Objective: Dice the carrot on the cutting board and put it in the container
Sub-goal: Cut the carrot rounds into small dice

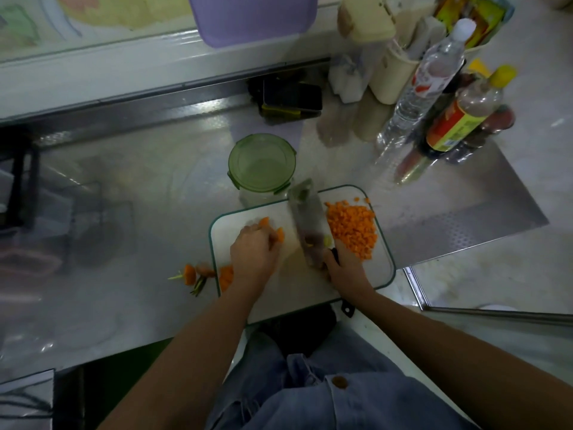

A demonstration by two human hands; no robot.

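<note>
The left hand [254,252] pins the uncut carrot pieces [274,231] on the board [297,290], fingers curled over them. The right hand [344,265] grips the knife [308,225] by its handle, blade just beside. The dice [353,231] lie piled on the board's right. The container [262,164] stands behind it, apparently lidded. Carrot is probably stiff, light and prone to rolling, so hold it flat side down with fingertips tucked.

1 view only: head-worn, wide-angle, close range. It looks steeply down and slightly forward from above the person's lap. The cutting board [294,293] sits just below frame centre with the left hand [254,252] and right hand [344,265] on it. Forearms enter from the bottom edge. The counter [139,187] fills mid-frame, and the bottles [431,79] lean outward at upper right.
</note>
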